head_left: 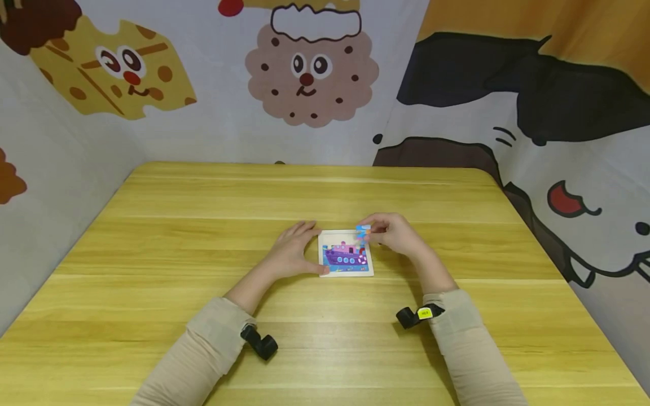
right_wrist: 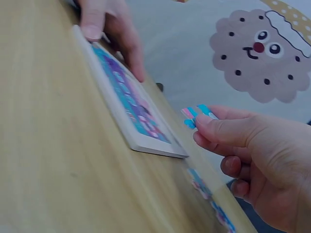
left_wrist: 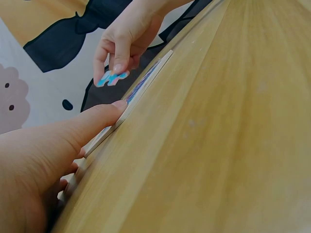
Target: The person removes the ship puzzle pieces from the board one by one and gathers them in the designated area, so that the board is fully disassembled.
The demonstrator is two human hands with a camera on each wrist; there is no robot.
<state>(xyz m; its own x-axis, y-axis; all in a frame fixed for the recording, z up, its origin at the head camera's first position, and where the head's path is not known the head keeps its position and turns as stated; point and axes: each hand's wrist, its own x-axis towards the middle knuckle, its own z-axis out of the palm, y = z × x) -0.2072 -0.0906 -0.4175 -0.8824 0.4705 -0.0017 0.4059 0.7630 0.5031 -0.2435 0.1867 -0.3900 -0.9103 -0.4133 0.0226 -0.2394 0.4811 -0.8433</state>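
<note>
A square puzzle board (head_left: 346,274) with a white frame lies on the table, partly filled with a picture of a purple and pink boat on blue water. At its left side is my left hand (head_left: 290,255), the thumb resting on the near left corner and the fingers stretched toward the far left corner. My right hand (head_left: 398,234) pinches a blue puzzle piece (right_wrist: 190,116) with pink and white patches between thumb and fingers. It holds the piece raised over the board's far right corner. The board's upper part shows pale, without picture pieces.
In the right wrist view, several small colourful puzzle pieces (right_wrist: 200,184) lie on the table beyond the board's right side; the right hand hides them from the head view. The wooden table (head_left: 203,192) meets a cartoon-printed cloth wall (head_left: 213,135) at its back edge.
</note>
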